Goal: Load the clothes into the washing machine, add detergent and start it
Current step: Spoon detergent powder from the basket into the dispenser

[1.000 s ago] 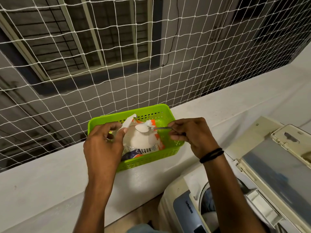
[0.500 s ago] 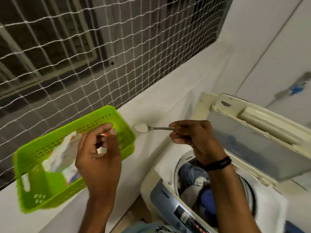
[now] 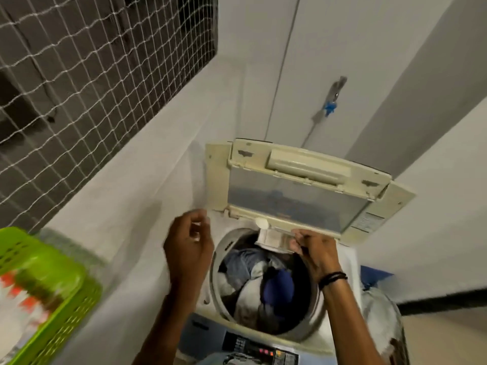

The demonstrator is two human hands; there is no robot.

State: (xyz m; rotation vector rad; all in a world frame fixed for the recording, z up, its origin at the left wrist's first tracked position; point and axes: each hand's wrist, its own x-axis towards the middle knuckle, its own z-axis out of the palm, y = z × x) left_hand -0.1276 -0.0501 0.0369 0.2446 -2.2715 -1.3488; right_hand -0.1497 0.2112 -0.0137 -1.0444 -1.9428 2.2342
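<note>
The top-loading washing machine (image 3: pixel 218 262) stands with its lid (image 3: pixel 295 204) raised. Blue, grey and white clothes (image 3: pixel 263 280) fill the drum. My right hand (image 3: pixel 316 248) pinches a spoon (image 3: pixel 261 223) heaped with white detergent powder, and the bowl of the spoon hangs over the small detergent drawer (image 3: pixel 274 239) at the back rim of the drum. My left hand (image 3: pixel 188 246) hovers to the left of the opening, blurred, fingers loosely curled around nothing. The detergent bag (image 3: pixel 21 306) lies in the green basket (image 3: pixel 71 320) at the lower left.
The basket sits on a white ledge (image 3: pixel 126 201) under a rope net (image 3: pixel 79 75). A tap (image 3: pixel 333 101) with a blue fitting is on the wall behind the lid. The control panel (image 3: pixel 261 351) runs along the machine's near edge.
My view swung right from the basket to the machine. My right hand carried the full spoon from the bag to the detergent drawer. My left hand let go of the bag and moved right.
</note>
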